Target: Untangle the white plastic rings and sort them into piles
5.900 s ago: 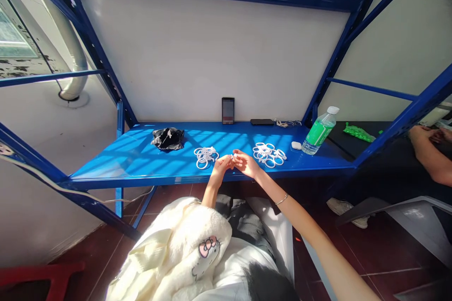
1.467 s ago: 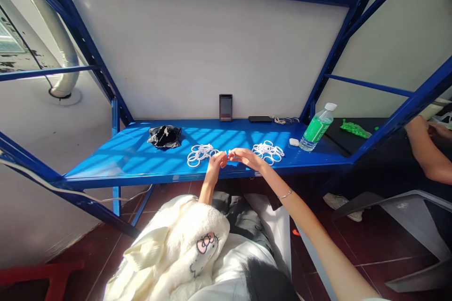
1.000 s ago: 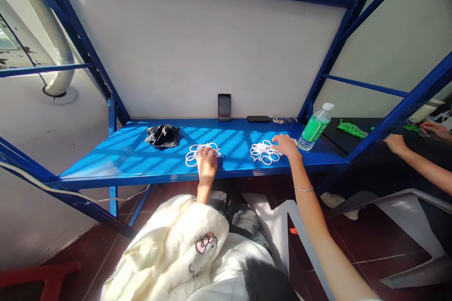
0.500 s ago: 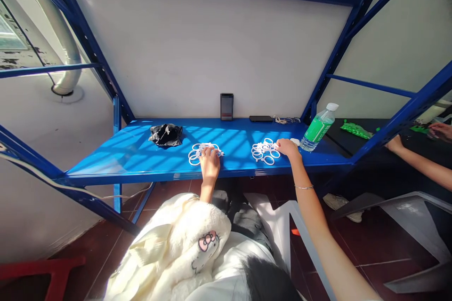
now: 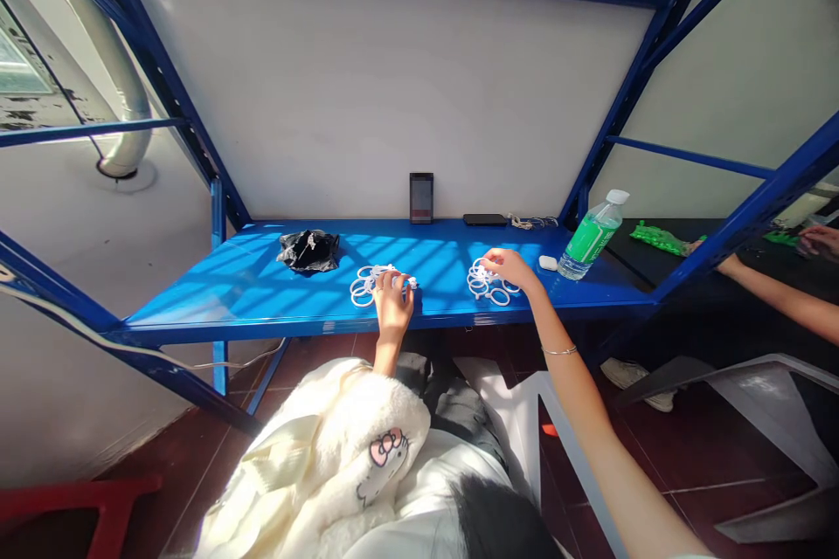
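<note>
Two heaps of white plastic rings lie on the blue metal shelf [image 5: 262, 288]. My left hand [image 5: 393, 301] rests on the right side of the left heap of rings [image 5: 364, 284], fingers curled down on it. My right hand [image 5: 508, 266] hovers over the right heap of rings [image 5: 486, 284], fingers bent and pinching at a ring. What each hand actually holds is too small to make out.
A crumpled black bag [image 5: 309, 250], an upright phone [image 5: 420, 197], a flat dark phone [image 5: 485, 219], a white earbud case [image 5: 548, 262] and a green-labelled water bottle [image 5: 592, 235] stand on the shelf. Another person's arm [image 5: 773, 297] works at the right.
My hands were joined together at the shelf's front edge, then parted, one to each heap. In the last half second my right hand has shifted left over its heap.
</note>
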A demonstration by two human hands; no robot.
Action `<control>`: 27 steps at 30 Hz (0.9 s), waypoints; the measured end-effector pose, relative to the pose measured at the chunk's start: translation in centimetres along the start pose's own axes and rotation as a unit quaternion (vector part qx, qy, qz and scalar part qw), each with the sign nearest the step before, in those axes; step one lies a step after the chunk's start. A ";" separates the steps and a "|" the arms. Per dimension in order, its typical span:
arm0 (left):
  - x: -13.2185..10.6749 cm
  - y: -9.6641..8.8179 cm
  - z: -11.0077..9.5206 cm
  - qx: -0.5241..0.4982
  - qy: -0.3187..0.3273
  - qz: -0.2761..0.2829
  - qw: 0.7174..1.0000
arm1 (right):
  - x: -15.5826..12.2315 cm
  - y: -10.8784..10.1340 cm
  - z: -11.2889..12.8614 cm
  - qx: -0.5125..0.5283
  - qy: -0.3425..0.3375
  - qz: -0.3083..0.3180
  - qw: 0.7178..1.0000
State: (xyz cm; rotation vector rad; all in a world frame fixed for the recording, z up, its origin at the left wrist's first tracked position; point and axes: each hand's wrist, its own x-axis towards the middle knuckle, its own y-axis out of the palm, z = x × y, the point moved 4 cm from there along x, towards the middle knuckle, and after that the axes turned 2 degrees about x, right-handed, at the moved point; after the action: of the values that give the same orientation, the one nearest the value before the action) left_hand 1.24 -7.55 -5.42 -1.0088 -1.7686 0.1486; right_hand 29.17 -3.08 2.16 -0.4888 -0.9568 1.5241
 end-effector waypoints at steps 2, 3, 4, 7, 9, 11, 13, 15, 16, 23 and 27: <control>0.1 -0.1 -0.3 -0.021 0.015 -0.017 1.000 | 0.0 1.7 1.5 0.092 -0.069 0.044 0.992; 0.1 -0.1 -0.5 -0.039 0.024 -0.023 0.999 | -0.1 2.5 2.2 0.122 -0.097 0.058 0.986; 0.1 -0.1 -0.7 -0.060 0.033 -0.025 0.997 | -0.2 3.3 2.8 0.137 -0.116 0.068 0.981; 0.1 0.3 -1.3 -0.127 0.047 -0.007 0.991 | -0.2 5.7 4.0 0.144 -0.130 0.085 0.977; 0.0 0.7 -1.7 -0.165 0.046 0.020 0.985 | -0.3 6.9 4.5 0.146 -0.128 0.086 0.977; -0.1 1.1 -2.1 -0.196 0.044 0.052 0.978 | -0.5 7.7 4.9 0.166 -0.131 0.084 0.974; -0.2 1.3 -2.4 -0.226 0.035 0.082 0.970 | -0.7 8.1 5.3 0.201 -0.139 0.088 0.966; -0.2 1.3 -2.5 -0.261 0.009 0.108 0.959 | -1.0 8.2 5.8 0.238 -0.143 0.100 0.956; -0.3 1.3 -2.6 -0.280 -0.011 0.120 0.952 | -1.1 8.2 5.9 0.256 -0.142 0.111 0.950; -0.3 1.2 -2.6 -0.420 -0.138 0.150 0.884 | -0.8 8.4 5.6 0.361 -0.064 0.164 0.916; -0.5 1.9 -2.6 -0.504 -0.189 0.161 0.827 | -0.9 9.1 5.4 0.418 0.000 0.213 0.883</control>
State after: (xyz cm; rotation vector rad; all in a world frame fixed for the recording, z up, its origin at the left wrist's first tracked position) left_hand 4.46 -7.58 -5.64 -2.1635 -2.0247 -0.4728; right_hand 19.62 -5.07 -2.15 -0.0603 -0.1097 2.1488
